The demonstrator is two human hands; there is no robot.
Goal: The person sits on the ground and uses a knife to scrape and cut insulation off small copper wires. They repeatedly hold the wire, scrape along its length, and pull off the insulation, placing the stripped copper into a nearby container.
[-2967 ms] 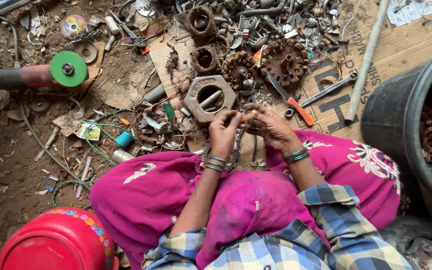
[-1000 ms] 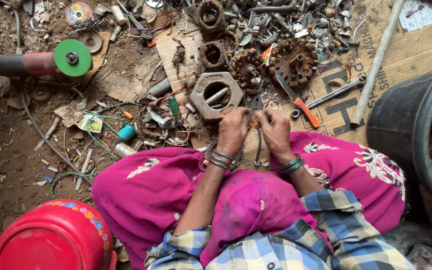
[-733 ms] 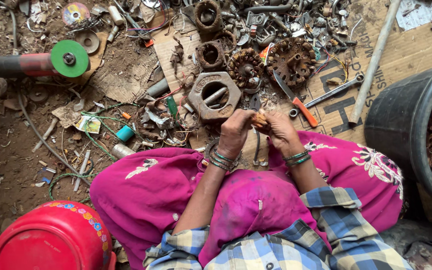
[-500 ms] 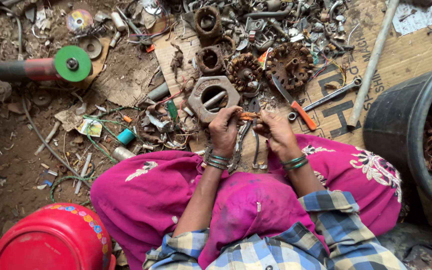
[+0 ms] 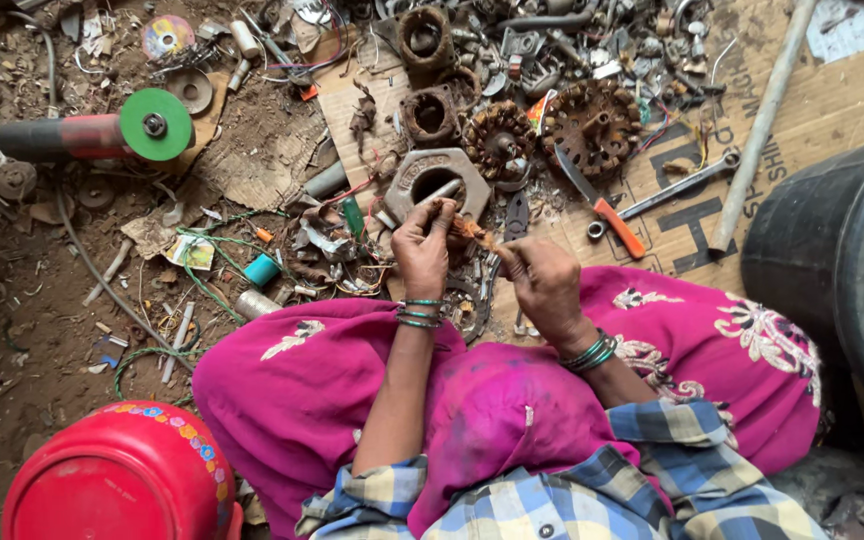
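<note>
Holding one small bundle of copper wire (image 5: 474,232) at frame centre, both hands meet above the lap, likely so loose strands fall onto the floor (image 5: 32,300). Left hand (image 5: 422,250): fingers closed on the bundle's left end. Right hand (image 5: 544,282): fingers curled shut on its other end. Count: one hexagonal metal housing (image 5: 437,180) just above; two rusty wound motor cores (image 5: 552,130) upper centre; one green-disc grinder (image 5: 102,132) upper left.

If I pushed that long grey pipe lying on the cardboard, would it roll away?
Probably, a bit. The grey pipe looks round and straight, so a sideways push would likely roll it across the flat cardboard. It may not go far: its lower end lies close to the black tub. It looks stiff, and perhaps heavy if it is metal.
</note>
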